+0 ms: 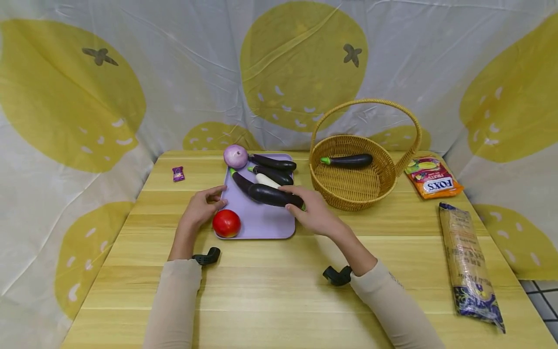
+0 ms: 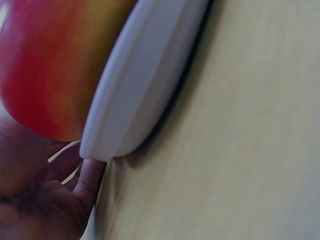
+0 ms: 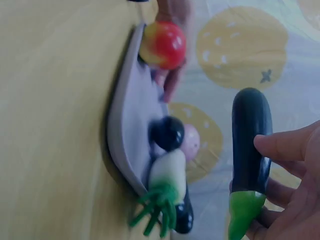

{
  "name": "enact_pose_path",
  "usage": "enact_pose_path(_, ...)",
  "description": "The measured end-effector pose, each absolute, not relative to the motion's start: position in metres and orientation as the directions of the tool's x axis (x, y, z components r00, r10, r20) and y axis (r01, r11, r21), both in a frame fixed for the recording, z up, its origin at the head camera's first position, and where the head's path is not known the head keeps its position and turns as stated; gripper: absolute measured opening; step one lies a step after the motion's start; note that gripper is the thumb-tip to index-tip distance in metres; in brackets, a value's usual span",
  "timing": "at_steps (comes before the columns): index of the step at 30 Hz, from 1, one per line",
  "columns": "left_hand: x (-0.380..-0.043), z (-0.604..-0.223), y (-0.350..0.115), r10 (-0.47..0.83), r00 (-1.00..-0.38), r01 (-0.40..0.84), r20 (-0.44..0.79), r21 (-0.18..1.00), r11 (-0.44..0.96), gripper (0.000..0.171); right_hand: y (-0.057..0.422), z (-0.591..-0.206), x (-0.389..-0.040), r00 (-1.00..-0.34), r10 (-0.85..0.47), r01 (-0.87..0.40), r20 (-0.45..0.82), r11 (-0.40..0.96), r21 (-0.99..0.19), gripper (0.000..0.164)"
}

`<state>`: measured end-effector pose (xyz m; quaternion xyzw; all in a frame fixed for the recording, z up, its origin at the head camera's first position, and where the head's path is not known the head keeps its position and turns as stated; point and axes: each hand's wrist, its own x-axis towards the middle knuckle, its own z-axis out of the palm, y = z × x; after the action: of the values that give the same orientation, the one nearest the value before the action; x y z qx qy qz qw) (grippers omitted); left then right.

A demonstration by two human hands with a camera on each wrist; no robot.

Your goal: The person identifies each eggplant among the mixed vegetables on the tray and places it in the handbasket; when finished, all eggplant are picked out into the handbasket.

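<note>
My right hand [image 1: 314, 208] grips a dark eggplant [image 3: 251, 140] near its green stem end, raised above the lilac tray [image 1: 261, 225]. At the tray's left edge is my left hand [image 1: 200, 206], thumb and fingers spread and touching the rim. Close by that hand a red-and-yellow fruit [image 1: 226, 223] sits in the near left corner. Three more eggplants lie on the tray, among them the far eggplant [image 1: 274, 163]. A white radish [image 3: 169, 172] with green leaves is partly hidden behind the held eggplant in the head view. A purple onion [image 1: 236, 156] occupies the far left corner.
Right of the tray stands a wicker basket [image 1: 348, 191] with a tall handle and one eggplant [image 1: 348, 161] inside. Farther right lie an orange candy bag [image 1: 436, 179] and a long pasta packet [image 1: 471, 261]. A small purple wrapped sweet [image 1: 178, 174] lies at left.
</note>
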<state>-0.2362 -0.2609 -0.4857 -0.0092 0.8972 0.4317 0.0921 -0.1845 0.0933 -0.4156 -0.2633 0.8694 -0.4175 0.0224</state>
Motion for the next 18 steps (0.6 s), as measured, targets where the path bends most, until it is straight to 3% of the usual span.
enact_pose_path(18, -0.236, -0.485, -0.259, 0.055, -0.982, -0.108, -0.182, 0.775, 0.623, 0.055, 0.177, -0.396, -0.210, -0.930, -0.342, -0.323, 0.138, 0.574, -0.753, 0.046)
